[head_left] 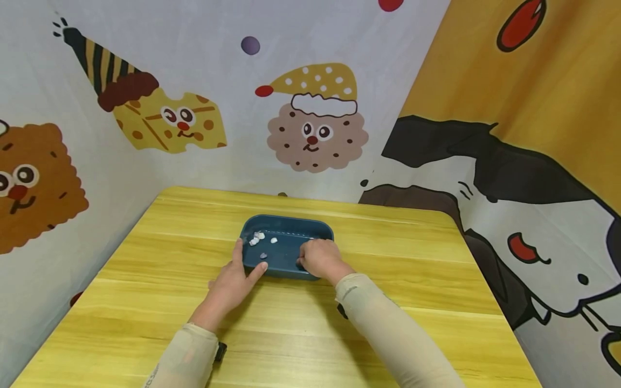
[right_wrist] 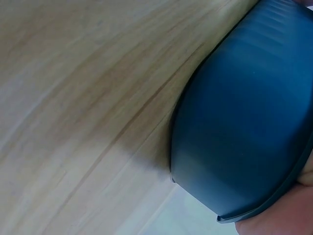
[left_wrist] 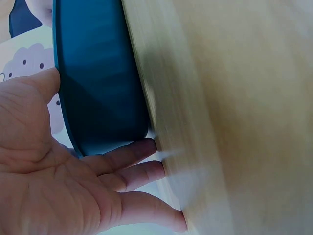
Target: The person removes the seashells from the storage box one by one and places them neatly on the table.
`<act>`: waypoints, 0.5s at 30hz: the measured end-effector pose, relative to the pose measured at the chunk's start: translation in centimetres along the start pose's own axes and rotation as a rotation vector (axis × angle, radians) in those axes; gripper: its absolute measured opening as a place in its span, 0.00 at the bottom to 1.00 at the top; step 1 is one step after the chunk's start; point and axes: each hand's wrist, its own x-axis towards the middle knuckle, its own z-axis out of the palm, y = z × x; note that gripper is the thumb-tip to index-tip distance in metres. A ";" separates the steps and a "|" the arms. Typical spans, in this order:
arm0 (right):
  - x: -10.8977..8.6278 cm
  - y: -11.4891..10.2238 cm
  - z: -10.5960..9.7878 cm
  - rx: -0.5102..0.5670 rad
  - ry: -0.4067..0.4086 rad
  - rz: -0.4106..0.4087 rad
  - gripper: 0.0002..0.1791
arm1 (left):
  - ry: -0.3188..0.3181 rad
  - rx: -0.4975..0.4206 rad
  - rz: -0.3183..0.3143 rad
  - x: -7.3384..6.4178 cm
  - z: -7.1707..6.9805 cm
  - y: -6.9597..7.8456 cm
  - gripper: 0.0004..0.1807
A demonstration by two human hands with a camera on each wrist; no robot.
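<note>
A dark blue rectangular tray (head_left: 291, 268) sits on the wooden table, and several small white, shell-like pieces (head_left: 255, 240) lie at its left end. One small purplish-grey piece (head_left: 263, 256) is nearer its front side. My left hand (head_left: 232, 285) rests at the tray's front left corner, thumb at the rim and fingers stretched along the end wall; in the left wrist view its fingertips (left_wrist: 146, 146) come down beside the tray wall (left_wrist: 100, 83). Curled fingers of my right hand (head_left: 321, 258) reach inside the right end; whether they pinch anything, I cannot tell.
The yellow wood-grain table (head_left: 398, 253) extends around the tray on all sides. Behind it hangs a cloth backdrop (head_left: 208, 172) printed with cartoon biscuits and cheese. Light sleeves (head_left: 388, 328) cover both forearms, with a dark strap piece (head_left: 220, 352) at the left wrist.
</note>
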 end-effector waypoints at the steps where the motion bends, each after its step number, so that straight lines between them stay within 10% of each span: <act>1: 0.0 0.0 0.0 -0.001 -0.001 0.000 0.11 | 0.000 0.000 0.001 0.0 0.0 0.0 0.60; 15: 0.1 0.0 0.3 -0.001 0.019 -0.005 0.11 | -0.004 0.013 0.000 0.0 0.0 0.0 0.60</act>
